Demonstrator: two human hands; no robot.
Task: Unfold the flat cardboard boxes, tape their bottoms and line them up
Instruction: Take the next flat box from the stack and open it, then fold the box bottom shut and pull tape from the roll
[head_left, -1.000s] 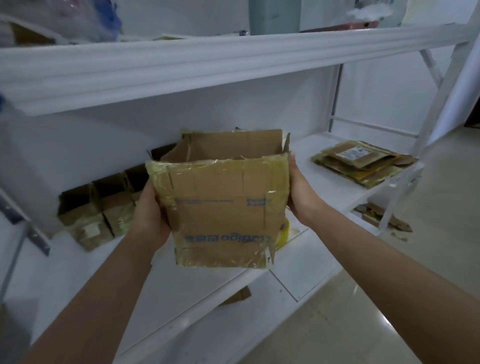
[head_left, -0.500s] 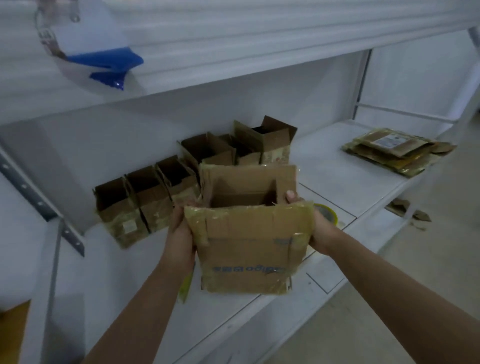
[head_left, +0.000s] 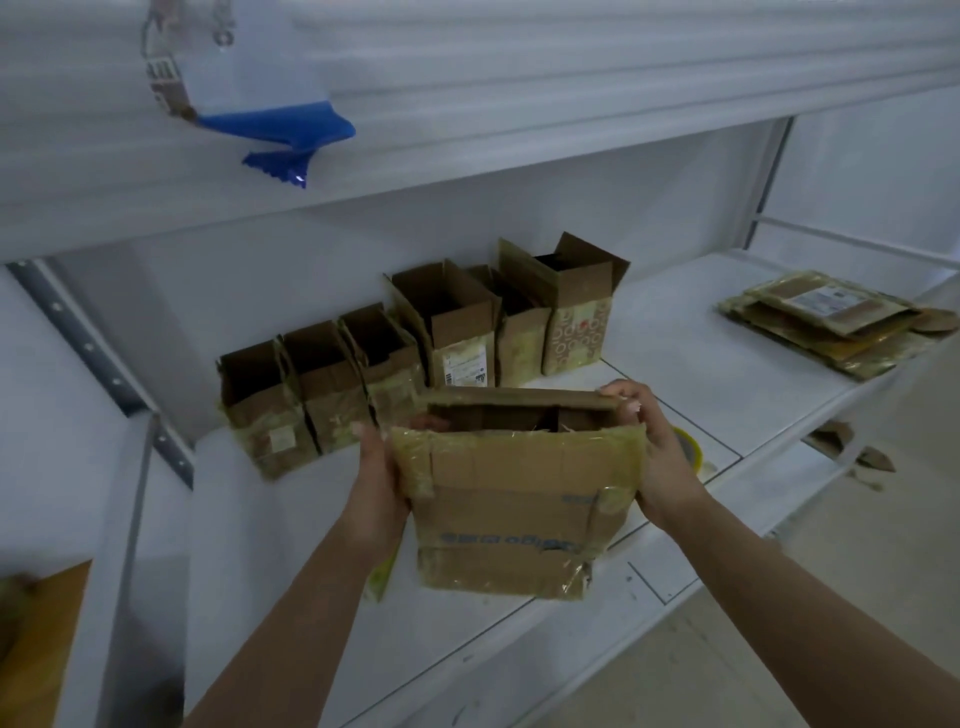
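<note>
Gripping an opened box (head_left: 511, 499) by its sides, left hand (head_left: 376, 475) and right hand (head_left: 657, 457) face six finished boxes (head_left: 415, 348) behind it, flat ones (head_left: 836, 322) waiting far right.

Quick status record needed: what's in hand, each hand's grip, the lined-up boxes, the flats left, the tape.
held: opened box, open top up, over the shelf
left hand: grips box's left side
right hand: grips right side, fingers over the rim
row: six open boxes at shelf's back
flat stack: far right
tape roll: behind right hand
</note>
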